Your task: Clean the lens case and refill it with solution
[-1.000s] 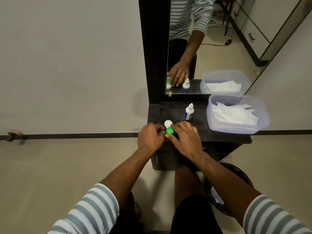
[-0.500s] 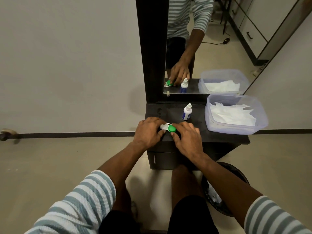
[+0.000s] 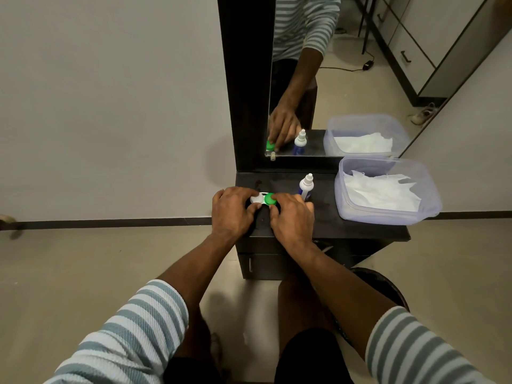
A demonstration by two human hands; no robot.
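Note:
The lens case lies flat on the dark shelf (image 3: 360, 225), with a white cap (image 3: 256, 198) on its left and a green cap (image 3: 270, 199) on its right. My left hand (image 3: 232, 212) curls its fingers round the white cap's side of the case. My right hand (image 3: 292, 217) grips the green cap's side, fingertips against the cap. A small solution bottle (image 3: 306, 187) with a white top and a blue label stands upright just behind my right hand.
A clear plastic tub (image 3: 432, 200) holding white tissues sits at the shelf's right end. A mirror (image 3: 346, 79) in a dark frame rises behind the shelf. A dark bin (image 3: 388, 286) stands on the floor under my right forearm.
The case has turned from lying tilted to lying level, side by side, between my hands. Both hands have stayed on it and shifted slightly toward the shelf's back.

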